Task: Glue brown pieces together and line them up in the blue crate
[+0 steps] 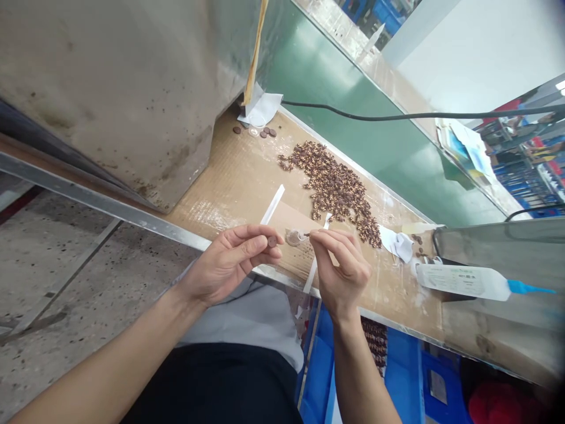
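My left hand (238,259) pinches a small round brown disc (272,241), like a button, between thumb and fingertips. Level with it on the right, my right hand (339,262) is closed in a pinch; only a tiny tip shows at its fingers, too small to name. Between the hands, a small clear round dish (293,237) sits on the cardboard-covered bench (238,188). Just beyond my right hand spreads a heap of small brown and gold pieces (331,182).
More brown discs (268,132) lie by white paper (265,109) at the back. A clear bottle with a blue nozzle (463,281) lies at right. Metal housings (132,88) flank the bench. Blue crates (401,365) stand below. A black cable (375,118) crosses behind.
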`<move>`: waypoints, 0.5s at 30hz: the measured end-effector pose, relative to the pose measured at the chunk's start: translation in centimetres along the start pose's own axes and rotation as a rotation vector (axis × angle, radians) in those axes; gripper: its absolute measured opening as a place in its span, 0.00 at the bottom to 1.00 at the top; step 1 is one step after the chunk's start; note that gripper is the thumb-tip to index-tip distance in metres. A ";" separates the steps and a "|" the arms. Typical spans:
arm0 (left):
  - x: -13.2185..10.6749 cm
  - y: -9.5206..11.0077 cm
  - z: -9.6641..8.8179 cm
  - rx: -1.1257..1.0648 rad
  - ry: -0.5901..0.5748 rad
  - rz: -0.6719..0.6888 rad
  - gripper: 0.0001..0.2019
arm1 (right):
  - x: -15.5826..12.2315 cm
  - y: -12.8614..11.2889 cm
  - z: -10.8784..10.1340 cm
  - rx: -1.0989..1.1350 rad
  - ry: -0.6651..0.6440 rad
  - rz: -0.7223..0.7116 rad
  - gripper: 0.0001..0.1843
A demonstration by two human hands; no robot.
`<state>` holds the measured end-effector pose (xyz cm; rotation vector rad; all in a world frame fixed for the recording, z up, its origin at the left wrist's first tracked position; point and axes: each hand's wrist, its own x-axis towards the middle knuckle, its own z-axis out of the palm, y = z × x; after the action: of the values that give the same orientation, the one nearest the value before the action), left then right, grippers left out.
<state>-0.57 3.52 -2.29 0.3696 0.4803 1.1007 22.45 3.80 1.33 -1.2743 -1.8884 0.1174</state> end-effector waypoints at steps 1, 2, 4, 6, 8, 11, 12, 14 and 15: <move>0.1 0.0 0.1 -0.010 -0.001 -0.010 0.09 | 0.1 -0.1 -0.2 0.001 0.032 0.005 0.12; 0.1 -0.1 0.2 -0.021 -0.005 -0.023 0.09 | 0.2 -0.2 -0.5 0.005 0.064 0.012 0.12; 0.3 -0.4 0.4 -0.048 -0.017 -0.055 0.09 | 0.4 -0.4 -1.0 0.030 0.121 0.036 0.13; 0.4 -0.7 0.6 -0.073 -0.035 -0.084 0.09 | 0.5 -0.9 -1.6 0.089 0.169 0.082 0.13; 0.5 -1.1 0.6 -0.085 -0.048 -0.105 0.10 | 0.5 -1.5 -1.9 0.176 0.204 0.154 0.13; 0.6 -1.5 0.7 -0.085 -0.060 -0.123 0.09 | 0.2 -2.7 -1.8 0.321 0.219 0.259 0.11; 0.6 -1.5 0.7 -0.085 -0.062 -0.124 0.09 | 0.1 -3.2 -1.7 0.365 0.210 0.280 0.10; 0.6 -1.6 0.7 -0.082 -0.059 -0.119 0.08 | -0.1 -3.9 -1.4 0.433 0.180 0.306 0.09; 0.5 -1.6 0.7 -0.077 -0.054 -0.116 0.08 | -0.2 -4.2 -1.2 0.455 0.163 0.312 0.08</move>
<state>1.25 3.29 -2.64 0.2992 0.4056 0.9912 20.24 1.19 4.09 -1.2056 -1.4082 0.5566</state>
